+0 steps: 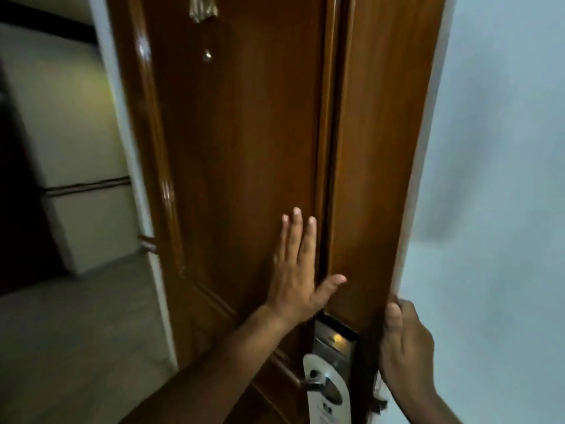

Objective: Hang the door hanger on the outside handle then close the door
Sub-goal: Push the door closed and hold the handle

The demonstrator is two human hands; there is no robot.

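Note:
A glossy brown wooden door [244, 142] fills the middle of the view. A white door hanger [328, 396] hangs on the metal handle [312, 383] at the bottom, just below a dark electronic lock plate [334, 339] with a small orange light. My left hand [298, 270] lies flat on the door panel above the lock, fingers spread. My right hand [403, 341] curls around the door's right edge beside the lock, with the fingertips hidden behind the edge.
A pale blue wall [495, 179] is on the right. On the left a white door frame [134, 166] opens onto a dim room with a cream cabinet [82, 209] and a tiled floor [73, 332]. A brass ornament [203, 9] sits high on the door.

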